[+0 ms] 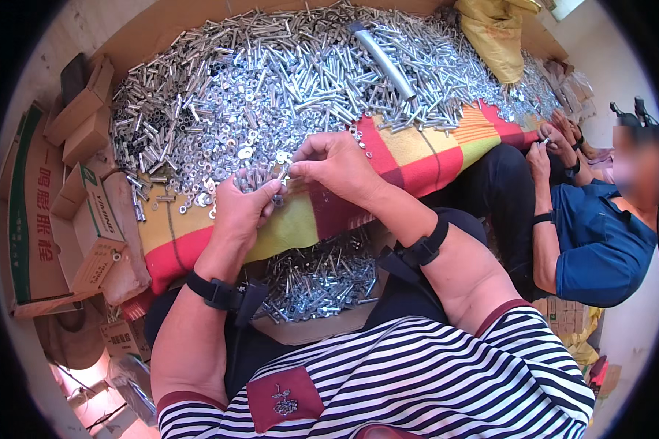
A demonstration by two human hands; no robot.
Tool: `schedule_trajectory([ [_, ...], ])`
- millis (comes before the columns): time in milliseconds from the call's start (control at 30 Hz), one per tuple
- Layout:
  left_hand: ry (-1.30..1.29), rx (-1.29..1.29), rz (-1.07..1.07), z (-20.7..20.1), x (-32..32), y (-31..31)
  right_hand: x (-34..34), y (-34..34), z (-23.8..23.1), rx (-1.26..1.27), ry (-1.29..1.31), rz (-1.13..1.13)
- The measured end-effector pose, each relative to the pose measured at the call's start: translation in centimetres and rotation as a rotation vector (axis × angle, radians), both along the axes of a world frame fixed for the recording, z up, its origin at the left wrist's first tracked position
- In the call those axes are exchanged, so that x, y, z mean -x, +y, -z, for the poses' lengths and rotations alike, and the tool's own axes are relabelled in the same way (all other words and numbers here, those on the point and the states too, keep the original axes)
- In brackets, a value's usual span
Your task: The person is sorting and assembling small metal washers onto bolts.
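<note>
Over the edge of a large heap of loose metal parts, both hands meet close together. My left hand is closed around several small silvery fasteners, with its thumb pressed on top; their exact kind is blurred. My right hand pinches a small metal fastener between thumb and fingertips, right beside the left thumb. Just beyond the hands lie many loose washers, with metal bolts and sleeves piled behind them.
A checked blanket drapes the near edge of the heap. Below it, between my legs, sits a box of bolts. A metal tube and yellow sack lie on the heap. Cardboard boxes stand left; a co-worker sits right.
</note>
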State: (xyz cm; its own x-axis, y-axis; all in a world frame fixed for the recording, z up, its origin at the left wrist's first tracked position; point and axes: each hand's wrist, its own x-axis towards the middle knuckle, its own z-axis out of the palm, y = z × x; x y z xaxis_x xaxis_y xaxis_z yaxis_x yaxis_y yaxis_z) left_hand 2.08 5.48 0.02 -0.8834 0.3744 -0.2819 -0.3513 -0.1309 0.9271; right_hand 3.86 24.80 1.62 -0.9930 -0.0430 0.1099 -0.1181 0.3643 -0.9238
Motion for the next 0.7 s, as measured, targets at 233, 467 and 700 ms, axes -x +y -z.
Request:
schedule_trajectory([
  [233,0.043,0.05,-0.012,-0.5,-0.1,-0.3,-0.8,-0.9,-0.1,-0.191,0.331,-0.006],
  [467,-0.017,0.03,0.101,-1.2,0.8,-1.4,-0.4,-2.0,0.5,0.176,0.024,-0.024],
  [700,-0.001,0.041,0.103,-2.2,1.3,-2.1,-0.4,-2.7,0.2,0.256,0.099,-0.013],
])
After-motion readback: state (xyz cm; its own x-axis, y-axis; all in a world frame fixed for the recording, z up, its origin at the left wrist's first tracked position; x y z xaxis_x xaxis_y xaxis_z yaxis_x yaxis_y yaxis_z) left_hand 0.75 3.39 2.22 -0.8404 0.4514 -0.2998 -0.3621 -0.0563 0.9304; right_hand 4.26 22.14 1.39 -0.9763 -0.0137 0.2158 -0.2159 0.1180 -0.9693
